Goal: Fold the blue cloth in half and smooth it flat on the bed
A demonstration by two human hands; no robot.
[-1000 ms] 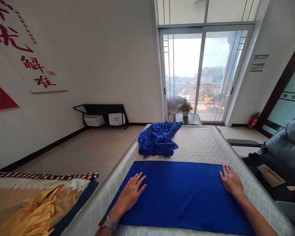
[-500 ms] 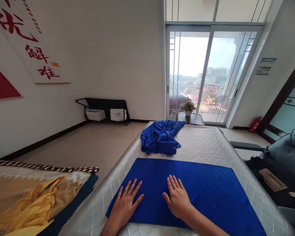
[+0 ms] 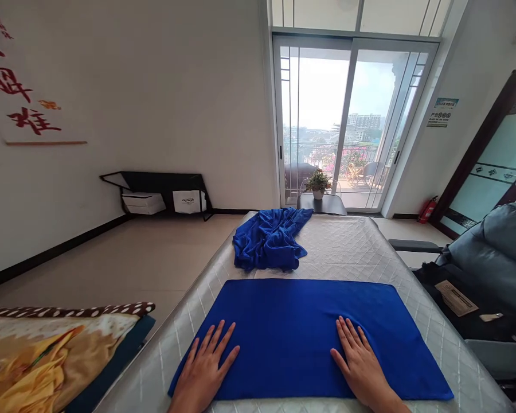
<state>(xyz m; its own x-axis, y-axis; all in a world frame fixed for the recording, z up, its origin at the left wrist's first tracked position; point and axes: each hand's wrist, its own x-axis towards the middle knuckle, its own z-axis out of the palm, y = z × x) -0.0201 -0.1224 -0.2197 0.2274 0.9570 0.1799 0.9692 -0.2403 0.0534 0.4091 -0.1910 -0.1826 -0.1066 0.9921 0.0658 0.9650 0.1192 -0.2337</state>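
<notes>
A blue cloth (image 3: 279, 338) lies spread flat as a rectangle across the near part of a quilted silver-white table cover (image 3: 339, 241). My left hand (image 3: 204, 361) rests palm down near the cloth's left end, fingers spread. Farther right, my right hand (image 3: 359, 361) presses flat on the same cloth, its fingers stretched out and a slight ripple showing by the fingertips. Beyond the flat cloth sits a crumpled blue cloth (image 3: 270, 238), apart from both hands.
At lower left is a surface with patterned fabric and a yellow cloth (image 3: 38, 378). A dark armchair (image 3: 490, 269) holding a cardboard piece (image 3: 456, 297) stands on the right. Past the far edge are a chair with a potted plant (image 3: 318, 184) and sliding glass doors (image 3: 348, 120).
My right hand has slid to the right over the flat cloth, away from my left hand, which stays near the left end. The view has turned slightly right.
</notes>
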